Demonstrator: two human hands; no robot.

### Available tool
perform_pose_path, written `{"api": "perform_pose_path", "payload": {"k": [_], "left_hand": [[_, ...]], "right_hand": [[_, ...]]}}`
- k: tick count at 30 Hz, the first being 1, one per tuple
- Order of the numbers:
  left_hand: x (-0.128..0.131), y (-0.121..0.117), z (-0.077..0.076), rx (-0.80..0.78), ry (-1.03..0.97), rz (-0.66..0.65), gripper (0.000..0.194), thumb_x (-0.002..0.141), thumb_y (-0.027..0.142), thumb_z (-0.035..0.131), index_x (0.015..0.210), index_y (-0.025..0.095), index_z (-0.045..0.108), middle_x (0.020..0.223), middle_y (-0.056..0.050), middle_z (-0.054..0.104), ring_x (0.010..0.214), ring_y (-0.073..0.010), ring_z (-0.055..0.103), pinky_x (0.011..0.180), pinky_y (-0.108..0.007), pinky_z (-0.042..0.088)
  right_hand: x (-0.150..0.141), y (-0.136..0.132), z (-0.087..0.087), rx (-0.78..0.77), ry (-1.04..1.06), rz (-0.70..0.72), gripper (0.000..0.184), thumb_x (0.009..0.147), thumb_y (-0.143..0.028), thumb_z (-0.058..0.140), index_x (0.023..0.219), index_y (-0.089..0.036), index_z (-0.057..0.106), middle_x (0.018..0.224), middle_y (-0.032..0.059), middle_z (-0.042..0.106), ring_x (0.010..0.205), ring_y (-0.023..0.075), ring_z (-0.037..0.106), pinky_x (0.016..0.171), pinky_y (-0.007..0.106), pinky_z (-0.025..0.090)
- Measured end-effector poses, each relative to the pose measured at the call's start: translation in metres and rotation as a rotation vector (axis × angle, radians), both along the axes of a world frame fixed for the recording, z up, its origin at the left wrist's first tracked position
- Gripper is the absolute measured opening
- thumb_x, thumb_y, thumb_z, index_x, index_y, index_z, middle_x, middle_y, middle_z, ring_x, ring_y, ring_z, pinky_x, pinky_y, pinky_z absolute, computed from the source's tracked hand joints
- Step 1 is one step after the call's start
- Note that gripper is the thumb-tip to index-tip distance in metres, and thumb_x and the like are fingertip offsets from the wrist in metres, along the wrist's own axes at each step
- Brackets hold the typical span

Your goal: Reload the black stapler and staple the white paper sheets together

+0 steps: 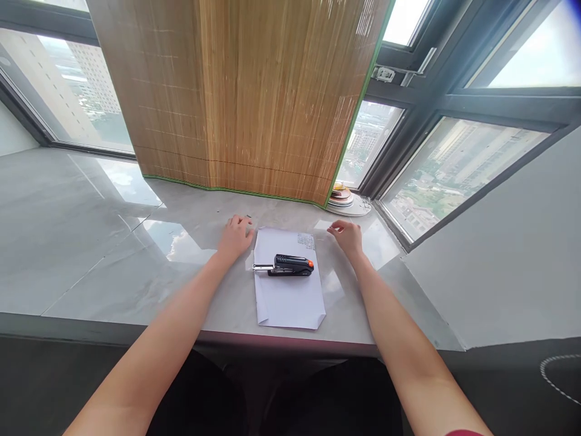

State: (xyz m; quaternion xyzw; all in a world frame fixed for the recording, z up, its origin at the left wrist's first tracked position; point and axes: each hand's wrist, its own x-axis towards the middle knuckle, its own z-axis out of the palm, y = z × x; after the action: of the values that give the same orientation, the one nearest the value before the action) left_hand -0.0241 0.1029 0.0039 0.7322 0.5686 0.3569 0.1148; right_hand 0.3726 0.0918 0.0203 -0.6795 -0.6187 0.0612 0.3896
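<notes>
A black stapler (294, 265) with an orange-red end lies sideways on white paper (290, 303). Its metal rail (263, 267) sticks out to the left, past the paper's edge. Small print shows at the paper's upper right, and the lower corners are creased. Left of the paper, my left hand (236, 236) rests on the counter, fingers apart and holding nothing; a tiny dark piece (249, 216) lies by its fingertips. To the paper's right, my right hand (347, 237) is closed with its fingertips together. Whatever it pinches is too small to make out.
A hanging bamboo mat (254, 109) with green edging comes down to the back of the grey glossy counter (113, 272). Stacked plates (347, 203) stand in the back right corner. Windows (454, 163) line the back and right, and the counter's front edge is near my legs.
</notes>
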Motion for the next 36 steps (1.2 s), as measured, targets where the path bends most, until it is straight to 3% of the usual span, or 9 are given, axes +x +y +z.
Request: {"api": "perform_pose_path", "payload": {"k": [4,11,16,18,23,27,30,33,36], "left_hand": [[0.004,0.002,-0.011,-0.022,0.195,0.076,0.038,0.097,0.03,0.06,0.129,0.016,0.075,0.146,-0.028,0.06,0.136,-0.0485,0.057,0.12,-0.064,0.041],[0.002,0.016,-0.01,-0.042,0.291,0.072,0.046,0.099,0.026,0.053,0.14,0.012,0.07,0.155,-0.028,0.058,0.142,-0.0448,0.058,0.121,-0.057,0.045],[0.002,0.021,-0.005,-0.205,0.427,-0.006,0.062,0.11,0.034,0.043,0.17,0.018,0.048,0.182,-0.011,0.037,0.169,-0.0388,0.03,0.137,-0.061,0.026],[0.002,0.019,-0.004,-0.206,0.446,-0.014,0.058,0.111,0.034,0.042,0.166,0.023,0.055,0.178,-0.008,0.045,0.167,-0.0374,0.035,0.137,-0.062,0.027],[-0.006,0.017,-0.006,-0.075,0.304,-0.006,0.055,0.098,0.005,0.047,0.138,0.025,0.079,0.141,-0.008,0.077,0.135,-0.0289,0.067,0.114,-0.041,0.055],[-0.014,0.018,-0.01,-0.036,0.205,-0.011,0.052,0.094,0.002,0.046,0.119,0.024,0.087,0.121,-0.007,0.083,0.12,-0.0283,0.072,0.107,-0.04,0.059],[-0.017,0.02,-0.012,-0.012,0.167,0.0,0.048,0.094,0.005,0.049,0.115,0.024,0.088,0.118,-0.009,0.083,0.118,-0.0304,0.072,0.106,-0.043,0.059],[-0.017,0.023,-0.01,-0.014,0.101,0.014,0.04,0.092,0.011,0.056,0.116,0.022,0.087,0.115,-0.011,0.083,0.114,-0.0323,0.073,0.106,-0.047,0.059],[-0.013,0.024,-0.005,-0.02,-0.073,-0.046,0.038,0.094,0.022,0.062,0.124,0.022,0.085,0.117,-0.012,0.082,0.106,-0.0301,0.075,0.101,-0.046,0.061]], "right_hand": [[0.027,0.01,-0.021,-0.08,-0.036,-0.158,0.017,0.079,-0.038,0.077,0.085,-0.023,0.083,0.086,0.0109,0.078,0.09,0.0321,0.071,0.086,0.044,0.053],[0.024,0.017,-0.026,-0.053,-0.082,-0.05,0.024,0.089,-0.046,0.072,0.083,-0.024,0.081,0.089,0.0124,0.079,0.102,0.0348,0.068,0.098,0.049,0.051],[0.006,0.009,-0.015,0.074,-0.05,-0.043,0.042,0.099,-0.058,0.06,0.078,-0.025,0.075,0.083,0.0117,0.077,0.095,0.0337,0.066,0.097,0.05,0.048],[-0.011,-0.001,-0.007,0.069,-0.058,0.118,0.049,0.101,-0.064,0.058,0.073,-0.026,0.071,0.077,0.0104,0.074,0.09,0.0324,0.065,0.094,0.049,0.048],[-0.049,-0.036,0.018,-0.028,0.025,0.731,0.052,0.105,-0.071,0.057,0.086,-0.026,0.073,0.092,0.0088,0.076,0.091,0.0274,0.063,0.087,0.043,0.049],[-0.073,-0.055,0.024,-0.197,0.028,1.08,0.063,0.085,-0.08,0.08,0.112,-0.024,0.068,0.117,0.0088,0.07,0.1,0.0251,0.062,0.086,0.038,0.052],[-0.091,-0.061,0.021,-0.288,-0.092,1.152,0.054,0.088,-0.058,0.086,0.122,-0.024,0.063,0.118,0.0066,0.07,0.102,0.024,0.063,0.088,0.036,0.051],[-0.1,-0.063,0.02,-0.249,-0.138,1.138,0.02,0.096,-0.036,0.074,0.106,-0.024,0.063,0.103,0.0032,0.069,0.091,0.0209,0.061,0.082,0.034,0.046],[-0.097,-0.062,0.021,-0.179,-0.114,1.09,0.012,0.094,-0.028,0.071,0.095,-0.024,0.06,0.096,0.0021,0.065,0.086,0.0198,0.058,0.078,0.032,0.043]]}}
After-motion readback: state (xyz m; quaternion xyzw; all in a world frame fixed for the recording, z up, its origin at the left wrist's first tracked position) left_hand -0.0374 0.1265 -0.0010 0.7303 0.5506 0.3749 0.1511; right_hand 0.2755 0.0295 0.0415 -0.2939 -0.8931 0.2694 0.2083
